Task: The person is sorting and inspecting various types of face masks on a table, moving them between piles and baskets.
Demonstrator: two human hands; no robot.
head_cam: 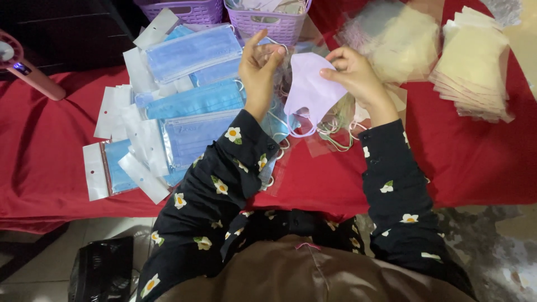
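Both hands pinch the lilac face mask (309, 89) above the red-covered table (464, 156) — left hand (258, 67) at its ear loop, right hand (353, 70) on the edge; the loop could snag on the loose masks (335, 131) beneath.

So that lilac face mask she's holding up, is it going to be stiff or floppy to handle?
Probably floppy: the lilac mask curves and sags between the left hand and right hand. Likely very light, since fingertip pinches hold it. Its ear loop dangles and may snag.
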